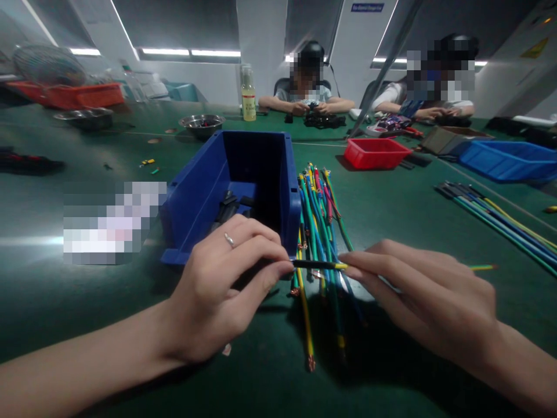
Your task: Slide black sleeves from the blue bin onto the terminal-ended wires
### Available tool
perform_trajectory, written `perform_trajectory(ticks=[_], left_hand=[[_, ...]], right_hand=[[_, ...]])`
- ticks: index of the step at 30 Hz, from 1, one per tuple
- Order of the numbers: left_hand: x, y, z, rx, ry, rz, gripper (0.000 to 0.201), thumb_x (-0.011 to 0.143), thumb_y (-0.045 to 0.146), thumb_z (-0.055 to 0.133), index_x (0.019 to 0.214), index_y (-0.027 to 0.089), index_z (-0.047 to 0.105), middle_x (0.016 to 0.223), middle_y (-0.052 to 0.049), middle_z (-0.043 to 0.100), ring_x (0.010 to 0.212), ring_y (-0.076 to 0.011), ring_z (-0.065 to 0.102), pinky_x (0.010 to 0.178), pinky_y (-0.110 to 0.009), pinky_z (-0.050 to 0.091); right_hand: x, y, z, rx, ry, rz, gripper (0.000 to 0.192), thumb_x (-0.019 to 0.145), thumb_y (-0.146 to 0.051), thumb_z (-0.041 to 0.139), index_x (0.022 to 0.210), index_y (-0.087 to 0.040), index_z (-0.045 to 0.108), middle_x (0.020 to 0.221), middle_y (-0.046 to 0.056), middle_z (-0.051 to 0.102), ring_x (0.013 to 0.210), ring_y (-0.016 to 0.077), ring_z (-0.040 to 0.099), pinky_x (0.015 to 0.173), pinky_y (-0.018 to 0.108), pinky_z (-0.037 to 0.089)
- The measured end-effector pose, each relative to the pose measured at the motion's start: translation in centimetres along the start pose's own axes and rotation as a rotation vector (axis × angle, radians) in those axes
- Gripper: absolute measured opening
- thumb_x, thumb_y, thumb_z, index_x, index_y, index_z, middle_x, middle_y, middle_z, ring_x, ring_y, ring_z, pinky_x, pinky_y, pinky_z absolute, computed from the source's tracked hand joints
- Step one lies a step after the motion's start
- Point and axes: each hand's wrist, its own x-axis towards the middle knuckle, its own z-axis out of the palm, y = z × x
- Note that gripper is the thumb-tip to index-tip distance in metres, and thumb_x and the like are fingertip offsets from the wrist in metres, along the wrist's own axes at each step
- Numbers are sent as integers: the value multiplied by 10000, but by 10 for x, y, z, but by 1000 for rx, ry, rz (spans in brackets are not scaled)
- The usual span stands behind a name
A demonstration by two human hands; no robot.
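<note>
Between my two hands a yellow-green wire is stretched level, with a black sleeve (315,265) over its end. My left hand (230,278), a ring on one finger, pinches the sleeve's left end. The wire (342,266) itself is pinched in my right hand (422,296), and its far end sticks out past the knuckles. Below and behind lies a loose bundle of blue, green, yellow and red wires (319,209), several with bare copper ends. Beyond my left hand stands a blue bin (296,203) with black sleeves (228,203) inside.
More wires with black ends (500,220) lie at the right. Farther back are a red tray (376,154), a blue tray (513,162), a metal bowl (201,125) and a bottle (248,96). Two people sit across the green table (143,331).
</note>
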Motion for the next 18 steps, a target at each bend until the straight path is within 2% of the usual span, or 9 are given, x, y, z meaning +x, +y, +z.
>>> perform_trajectory(ticks=[7,12,18], left_hand=[[-2,-2,1,38,24,14,80,918,139,643,991,166,661,939,-28,686,890,-142,645,793,-277,506],[-4,-5,3,102,17,50,99,928,137,634,1021,170,646,955,-29,696,913,-159,628,818,-317,470],[-5,-5,3,131,-6,40,172,941,148,607,1111,159,628,1022,-49,697,956,-178,615,836,-342,455]], right_hand=[[-4,4,4,17,35,-14,98,966,-143,580,1048,-141,634,835,25,677,686,93,592,595,224,422],[-5,4,5,2,36,-16,109,951,-147,604,1050,-130,646,764,12,657,617,92,569,536,241,387],[-7,3,4,5,-1,-36,115,951,-141,600,1053,-123,650,787,24,681,608,92,571,528,245,384]])
